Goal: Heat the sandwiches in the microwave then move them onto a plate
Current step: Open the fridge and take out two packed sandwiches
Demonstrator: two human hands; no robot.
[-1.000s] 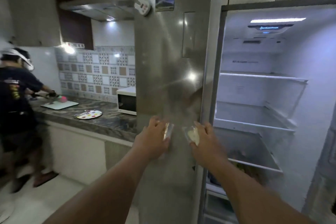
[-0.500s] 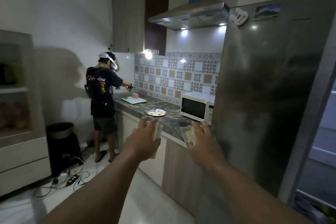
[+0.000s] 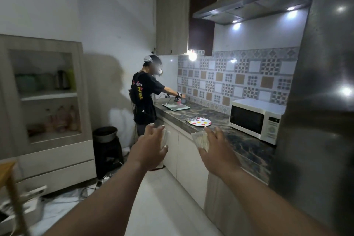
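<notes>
Fingers of the left hand (image 3: 151,147) and right hand (image 3: 216,151) each curl loosely around a wrapped sandwich (image 3: 201,140) at centre frame; light, soft, slippery film, so cradle underneath.

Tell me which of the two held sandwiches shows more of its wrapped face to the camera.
The sandwich in the right hand: its pale wrapped sandwich shows broadside. The one in the left hand shows only a thin edge past the fingers.

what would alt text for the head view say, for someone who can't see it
Two bare hands, left hand and right hand, each hold a wrapped sandwich out toward a kitchen counter. On it sit a closed white microwave and a polka-dot plate; another person works at the far end.
</notes>
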